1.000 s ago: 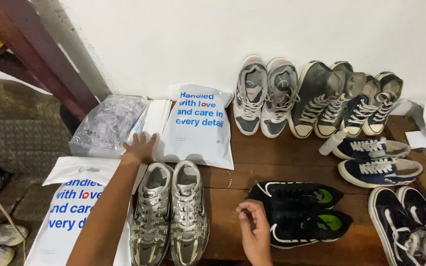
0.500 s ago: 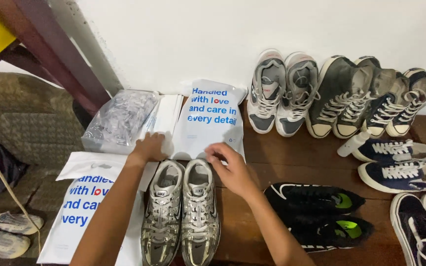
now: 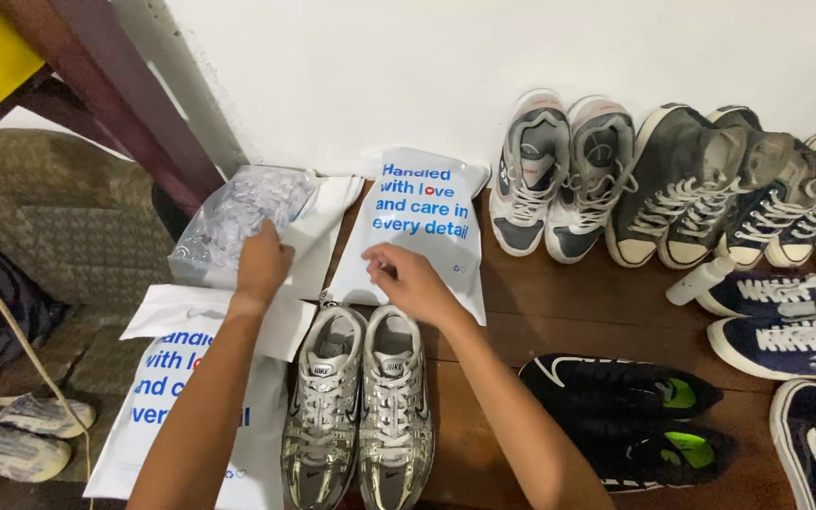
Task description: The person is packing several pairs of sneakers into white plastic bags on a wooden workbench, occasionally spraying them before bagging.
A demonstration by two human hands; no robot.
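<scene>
Left hand [image 3: 262, 260] gripped a crinkled clear plastic bag [image 3: 238, 222] at far left; right hand [image 3: 408, 279], fingers curled, pinched the white printed mailer bag [image 3: 427, 227] behind silver mesh sneakers [image 3: 359, 406]; bagging seemingly underway, mailer needing opening

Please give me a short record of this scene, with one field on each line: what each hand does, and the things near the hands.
left hand: rests on the clear plastic bag
right hand: on the lower edge of the white printed mailer bag
in front of the hands: silver sneakers, a pair, side by side
under the left arm: second white mailer bag
along the wall: grey-white sneakers, dark canvas sneakers
surface: wooden floor
</scene>
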